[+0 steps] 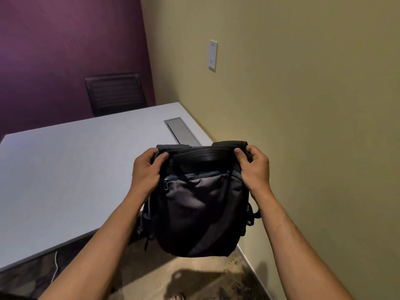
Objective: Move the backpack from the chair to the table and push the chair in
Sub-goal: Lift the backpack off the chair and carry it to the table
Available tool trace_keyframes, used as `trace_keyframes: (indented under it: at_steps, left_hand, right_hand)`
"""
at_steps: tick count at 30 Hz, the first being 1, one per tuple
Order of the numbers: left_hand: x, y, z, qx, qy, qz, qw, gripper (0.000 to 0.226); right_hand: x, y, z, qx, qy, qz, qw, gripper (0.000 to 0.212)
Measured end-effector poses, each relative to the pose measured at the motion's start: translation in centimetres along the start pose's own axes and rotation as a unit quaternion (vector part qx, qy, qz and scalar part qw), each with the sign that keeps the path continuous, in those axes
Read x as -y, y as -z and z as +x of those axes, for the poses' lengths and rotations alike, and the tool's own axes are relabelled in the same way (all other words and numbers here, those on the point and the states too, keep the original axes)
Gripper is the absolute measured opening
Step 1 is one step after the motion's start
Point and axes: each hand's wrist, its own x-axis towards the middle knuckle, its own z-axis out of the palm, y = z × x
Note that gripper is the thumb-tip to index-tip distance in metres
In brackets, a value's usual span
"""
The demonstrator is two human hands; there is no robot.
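A black and dark grey backpack [199, 204] hangs in the air in front of me, its front pocket facing me. My left hand [146, 169] grips its top left corner and my right hand [254, 167] grips its top right corner. The bag's upper part is over the near right corner of the white table [65, 169], while its bottom hangs below the table edge above the carpet. The chair the backpack came from is out of view.
A dark chair [115, 94] stands tucked at the table's far side against the purple wall. A metal cable hatch [180, 131] is set in the tabletop near the beige wall on the right. A white cable [55, 267] hangs under the table's near edge. Patterned carpet lies below.
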Motion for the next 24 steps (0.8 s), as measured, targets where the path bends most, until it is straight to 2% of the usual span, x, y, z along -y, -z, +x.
trace_keyframes:
  at_steps: [10, 15, 24]
  left_hand:
    - [-3.2, -1.6, 13.0, 0.029, -0.112, 0.005, 0.993, 0.019]
    - [-3.0, -4.0, 18.7, 0.033, -0.129, 0.000, 0.991, 0.015]
    - [0.9, -7.7, 27.6, -0.006, -0.096, 0.026, 0.995, 0.013]
  right_hand:
    - [2.5, -3.1, 9.6, -0.076, 0.061, -0.005, 0.995, 0.032]
    - [1.2, -4.4, 14.5, -0.095, 0.061, -0.007, 0.994, 0.038]
    - [-2.9, -7.4, 23.0, -0.071, 0.057, 0.002, 0.996, 0.040]
